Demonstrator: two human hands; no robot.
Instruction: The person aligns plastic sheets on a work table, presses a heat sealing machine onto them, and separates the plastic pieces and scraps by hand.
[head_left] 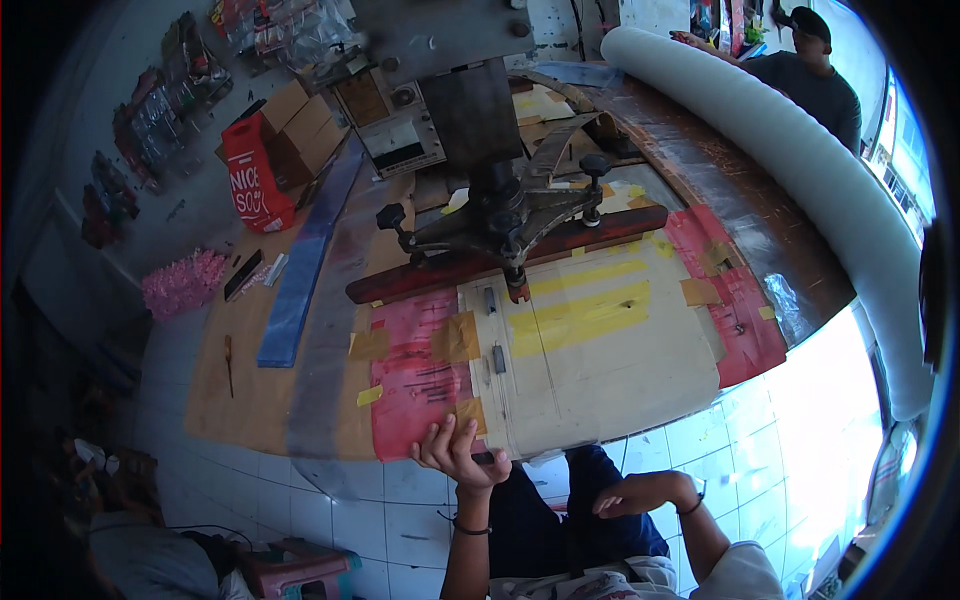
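Observation:
My left hand (458, 455) is at the near edge of a red sheet (415, 365) patched with brown and yellow tape. Its fingers curl over that edge, and a small dark piece (484, 458) shows between thumb and fingers. Beside it lies a pale board (590, 375) with yellow tape strips and two small dark bars, one of them a grey bar (499, 358). My right hand (640, 492) rests over my thigh, fingers loosely stretched, holding nothing. Above the board, a black metal press head (505, 225) with knobs carries a long dark red bar (600, 232).
A blue strip (300, 280), a screwdriver-like tool (229, 365) and a red bag (255, 175) occupy the left side. At the right, a long white roll (770, 130) lies along the table; another person (815, 85) stands behind it. A pinkish stool (300, 570) stands at lower left.

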